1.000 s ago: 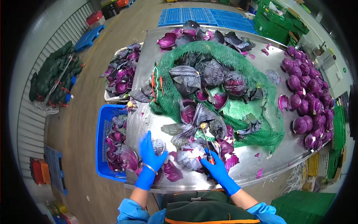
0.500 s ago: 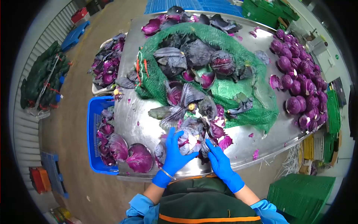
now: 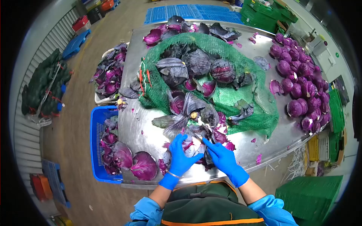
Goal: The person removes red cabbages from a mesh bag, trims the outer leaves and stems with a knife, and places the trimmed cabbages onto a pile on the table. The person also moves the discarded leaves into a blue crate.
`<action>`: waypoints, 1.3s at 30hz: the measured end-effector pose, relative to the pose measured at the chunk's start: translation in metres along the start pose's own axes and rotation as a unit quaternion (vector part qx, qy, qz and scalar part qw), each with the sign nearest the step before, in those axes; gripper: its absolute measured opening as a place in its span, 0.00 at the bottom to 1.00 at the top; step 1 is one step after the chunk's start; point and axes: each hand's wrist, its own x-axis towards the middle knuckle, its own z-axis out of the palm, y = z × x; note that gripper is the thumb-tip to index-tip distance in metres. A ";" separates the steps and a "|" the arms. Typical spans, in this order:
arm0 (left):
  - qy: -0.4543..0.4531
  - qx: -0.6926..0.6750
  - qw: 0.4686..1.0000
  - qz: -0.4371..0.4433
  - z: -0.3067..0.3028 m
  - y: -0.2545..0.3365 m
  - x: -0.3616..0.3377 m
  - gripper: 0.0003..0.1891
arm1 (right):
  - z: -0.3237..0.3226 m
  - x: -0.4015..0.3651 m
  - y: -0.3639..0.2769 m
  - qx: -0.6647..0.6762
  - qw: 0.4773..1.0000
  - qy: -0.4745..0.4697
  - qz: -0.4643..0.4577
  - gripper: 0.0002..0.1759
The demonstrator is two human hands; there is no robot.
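Observation:
A red cabbage (image 3: 192, 146) with a pale cut stem end sits near the front edge of the steel table. My left hand (image 3: 180, 157) curves around its left side, thumb and fingers gripping it. At its right side is my right hand (image 3: 224, 159), fingers bent together and pointing at the stem end. Whatever those fingers hold is too small to make out. Loose dark outer leaves (image 3: 201, 113) and purple pieces lie just beyond the hands. Behind them, several untrimmed cabbages (image 3: 198, 63) rest in an opened green mesh bag (image 3: 249, 105).
Trimmed purple cabbages (image 3: 301, 81) are piled along the table's right side. A blue crate (image 3: 98, 171) of leaves stands at the left edge, with a white bin (image 3: 98, 98) of leaves behind it. Green crates (image 3: 309, 196) are stacked at lower right.
The view has shifted slightly, so the table appears lower in it. My right fingertips have moved left and closer to the cabbage's stem end. My left hand keeps its grip.

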 end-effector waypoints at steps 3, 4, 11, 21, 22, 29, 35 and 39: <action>0.015 0.037 0.999 0.022 0.002 0.001 -0.004 0.45 | 0.008 0.007 0.010 0.009 1.000 -0.012 0.005 0.22; 0.020 0.037 0.999 0.026 0.003 0.003 -0.003 0.45 | 0.013 0.015 0.020 0.043 0.999 -0.023 0.015 0.21; 0.026 -0.011 0.999 0.033 -0.001 -0.008 -0.022 0.45 | 0.027 0.018 0.019 0.298 0.949 -0.012 0.100 0.25; 0.020 0.046 0.998 0.026 0.003 0.008 -0.019 0.43 | 0.011 0.005 0.021 -0.039 0.998 -0.043 -0.006 0.24; 0.012 0.079 0.995 0.056 0.005 0.009 -0.026 0.42 | 0.017 0.015 0.046 0.025 0.998 -0.021 0.045 0.24; 0.018 0.061 0.996 0.057 -0.012 0.004 -0.046 0.39 | 0.032 0.036 0.016 0.235 0.963 0.060 0.121 0.35; -0.284 0.175 0.931 0.150 -0.037 0.011 -0.037 0.44 | 0.004 0.109 -0.036 0.262 0.958 0.108 -0.029 0.34; -0.182 0.164 0.967 -0.069 -0.044 0.017 -0.058 0.50 | -0.014 0.035 -0.003 0.268 0.960 0.046 -0.064 0.24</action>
